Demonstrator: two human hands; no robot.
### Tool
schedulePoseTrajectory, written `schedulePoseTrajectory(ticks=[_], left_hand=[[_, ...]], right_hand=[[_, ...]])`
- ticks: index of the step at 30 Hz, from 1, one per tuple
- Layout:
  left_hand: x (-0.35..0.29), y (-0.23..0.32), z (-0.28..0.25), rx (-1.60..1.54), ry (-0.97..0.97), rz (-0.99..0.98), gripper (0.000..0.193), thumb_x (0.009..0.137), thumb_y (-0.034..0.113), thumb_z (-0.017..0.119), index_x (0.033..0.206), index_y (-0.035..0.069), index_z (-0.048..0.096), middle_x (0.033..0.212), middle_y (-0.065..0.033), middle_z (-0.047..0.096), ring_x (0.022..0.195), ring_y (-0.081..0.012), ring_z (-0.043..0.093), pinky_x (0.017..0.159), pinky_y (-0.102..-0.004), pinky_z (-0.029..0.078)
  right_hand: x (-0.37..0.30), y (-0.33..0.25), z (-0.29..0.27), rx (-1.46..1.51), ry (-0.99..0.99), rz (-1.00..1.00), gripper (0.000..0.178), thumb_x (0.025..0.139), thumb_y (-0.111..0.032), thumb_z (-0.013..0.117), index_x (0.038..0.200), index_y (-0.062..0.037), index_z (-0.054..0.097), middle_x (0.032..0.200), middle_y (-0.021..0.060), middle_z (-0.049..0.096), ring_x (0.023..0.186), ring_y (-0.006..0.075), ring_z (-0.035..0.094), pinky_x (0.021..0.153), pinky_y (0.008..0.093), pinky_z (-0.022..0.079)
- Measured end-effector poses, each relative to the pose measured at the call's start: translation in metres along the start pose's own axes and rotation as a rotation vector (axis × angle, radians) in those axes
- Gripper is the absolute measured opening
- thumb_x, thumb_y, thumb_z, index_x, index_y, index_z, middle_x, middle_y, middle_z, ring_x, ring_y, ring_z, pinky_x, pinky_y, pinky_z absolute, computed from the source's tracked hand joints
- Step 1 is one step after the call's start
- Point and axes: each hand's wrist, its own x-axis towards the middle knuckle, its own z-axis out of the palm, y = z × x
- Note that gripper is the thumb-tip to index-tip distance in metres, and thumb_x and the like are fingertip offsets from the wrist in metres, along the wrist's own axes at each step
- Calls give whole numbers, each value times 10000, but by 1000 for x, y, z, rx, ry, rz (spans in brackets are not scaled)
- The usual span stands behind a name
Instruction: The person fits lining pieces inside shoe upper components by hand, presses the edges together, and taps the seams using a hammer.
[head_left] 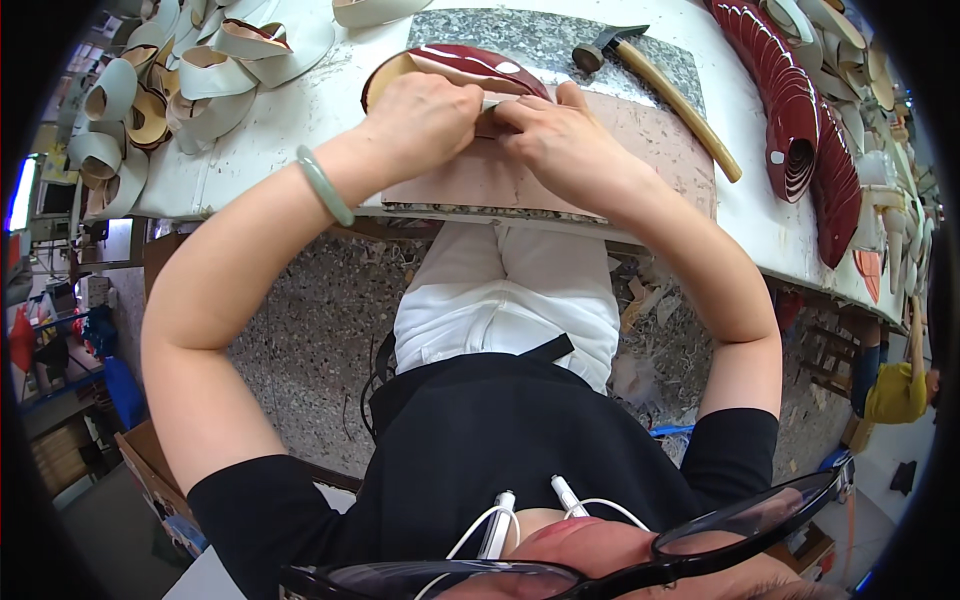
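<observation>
A glossy dark red shoe upper (478, 62) with a tan lining lies at the far side of my hands. My left hand (425, 117), below a pale green bangle (326, 186), is closed with its fingertips at the upper's near edge. Close beside it, my right hand (560, 138) pinches the same edge, thumb raised. Something pale and narrow shows between the two hands; I cannot make out what it is. Beneath them is a pinkish work board (640, 150). My fingers hide the part of the edge being gripped.
A hammer (685, 105) with a wooden handle lies right of my right hand, its head on a speckled stone slab (480, 24). Stacked red uppers (785, 120) run along the table's right side. Several pale shoe pieces (215, 75) crowd the left. Another person (893, 392) is at far right.
</observation>
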Motion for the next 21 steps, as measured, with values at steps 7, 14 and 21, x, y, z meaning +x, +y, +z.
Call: schedulePoseTrajectory(ticks=[7,14,21], left_hand=[[3,-3,1,-15,-119,-163,166,805,161,578,810,5,634,739,-166,676,704,-325,683,674,-440,549],[0,-5,7,-53,-126,-156,162,806,154,598,864,3,591,817,-168,664,789,-356,653,709,-451,519],[1,-4,-1,-39,-11,50,277,809,102,611,1070,40,542,1069,-156,632,910,-317,647,740,-397,517]], right_hand=[[14,-11,-8,-81,5,-21,95,761,-102,613,777,-109,707,969,41,579,1005,184,558,876,417,351],[14,-10,6,-58,111,-2,93,766,-93,613,784,-100,704,938,37,582,993,185,563,918,417,348],[11,-6,-5,-372,64,-20,95,786,-101,588,789,-91,681,826,16,633,901,186,594,909,372,356]])
